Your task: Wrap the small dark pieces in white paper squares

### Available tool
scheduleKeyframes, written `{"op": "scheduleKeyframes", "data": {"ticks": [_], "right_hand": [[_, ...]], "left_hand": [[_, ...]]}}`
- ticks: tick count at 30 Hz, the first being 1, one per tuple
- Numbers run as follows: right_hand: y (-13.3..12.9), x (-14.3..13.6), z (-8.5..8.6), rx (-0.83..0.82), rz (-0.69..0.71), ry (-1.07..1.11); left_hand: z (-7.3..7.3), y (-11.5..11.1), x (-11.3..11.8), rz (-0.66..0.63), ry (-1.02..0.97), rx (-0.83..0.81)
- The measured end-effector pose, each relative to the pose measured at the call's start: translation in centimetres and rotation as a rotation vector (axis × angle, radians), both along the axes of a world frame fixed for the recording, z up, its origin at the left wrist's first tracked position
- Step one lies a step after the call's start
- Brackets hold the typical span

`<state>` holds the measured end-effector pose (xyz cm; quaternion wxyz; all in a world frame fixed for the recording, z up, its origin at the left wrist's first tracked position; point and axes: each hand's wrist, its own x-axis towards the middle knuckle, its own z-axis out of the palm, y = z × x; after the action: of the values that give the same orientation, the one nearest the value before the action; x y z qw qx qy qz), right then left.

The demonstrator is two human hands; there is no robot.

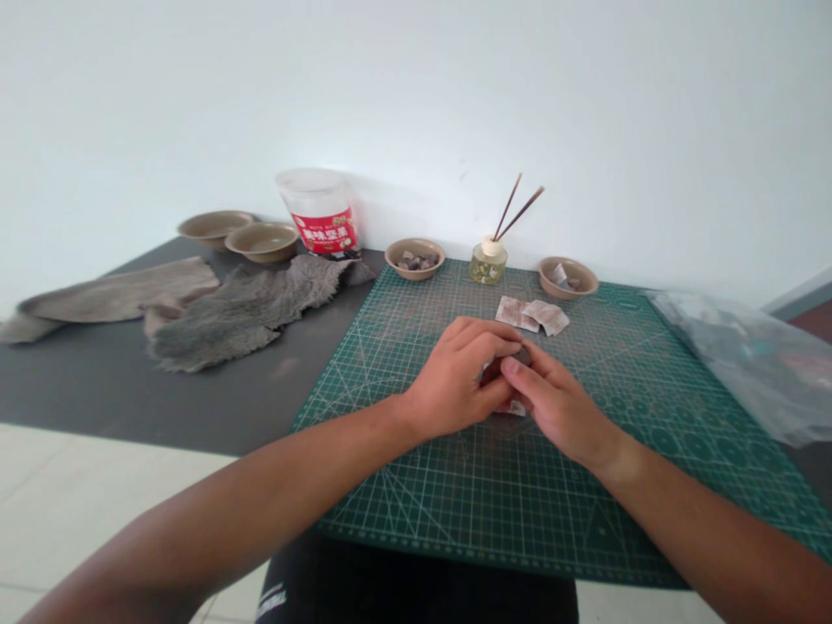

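Observation:
My left hand (458,373) and my right hand (559,399) meet above the green cutting mat (416,485), fingers curled together. Between their fingertips shows the edge of a small dark grey piece (522,355). Most of it is hidden, so I cannot tell its kind. Under the hands, a bit of white stained paper (516,407) peeks out. Just beyond them lie brown-stained white paper pieces (518,313), overlapping on the mat.
Along the wall stand a bowl of small grey-brown lumps (416,274), a reed diffuser (489,263), another bowl (570,293), a plastic tub (321,212) and two bowls (263,254) at left. Ragged grey cloths (240,316) lie left; a clear plastic bag (754,364) lies right.

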<state>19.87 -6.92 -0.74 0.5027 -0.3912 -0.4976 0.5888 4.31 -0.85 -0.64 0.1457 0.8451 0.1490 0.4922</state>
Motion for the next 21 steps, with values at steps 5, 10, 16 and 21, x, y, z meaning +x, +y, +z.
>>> {"op": "scheduleKeyframes", "data": {"ticks": [5, 10, 16, 21], "right_hand": [[0.02, 0.05, -0.12, 0.022, -0.010, -0.040], [0.04, 0.07, -0.14, 0.020, -0.001, -0.044], [0.00, -0.09, 0.03, 0.014, 0.001, -0.009], [0.14, -0.06, -0.18, -0.005, 0.005, 0.033]], "left_hand": [[0.13, -0.16, 0.01, 0.006, -0.001, -0.011], [0.20, -0.23, 0.06, 0.006, -0.009, -0.020], [0.16, -0.21, 0.08, 0.016, -0.012, -0.017], [0.33, -0.38, -0.02, 0.022, -0.005, -0.026]]}}
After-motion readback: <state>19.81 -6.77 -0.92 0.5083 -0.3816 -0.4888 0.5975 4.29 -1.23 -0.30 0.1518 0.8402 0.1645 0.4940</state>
